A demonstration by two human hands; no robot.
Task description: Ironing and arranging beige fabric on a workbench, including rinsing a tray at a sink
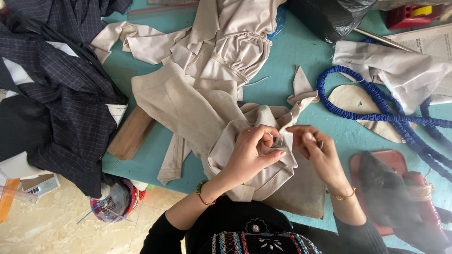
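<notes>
The person sits close against the turquoise surface (301,51), both arms in black sleeves reaching forward over a heap of beige cloth. The left hand (252,153) is curled, its thumb and fingers pinched together on a small fold of the beige garment (197,101), which lies spread across the middle of the surface and bunches up right under the hands. The right hand (314,146) is closed too, its fingertips gripping a narrow beige strip (297,109) of the same cloth, which runs up from the fingers to a knotted end just above them. The two hands sit just beside each other, nearly touching at the fingertips. Each wrist carries a thin bracelet.

To the person's left, a dark checked garment (61,94) is piled over the edge of the surface, and a wooden block (132,134) pokes out from under the beige cloth beside it. To the right, a blue braided cord (372,115) loops across the surface, passing over a pale flat cut-out piece (351,99); a second pale cloth (400,70) lies above it. Near the right forearm sits a red tray (393,162) with dark cloth draped on it. A black plastic bag (329,16) rests at the far edge. Below the surface, on the tiled floor (52,226), stands a small basket (115,204) of odds and ends.
</notes>
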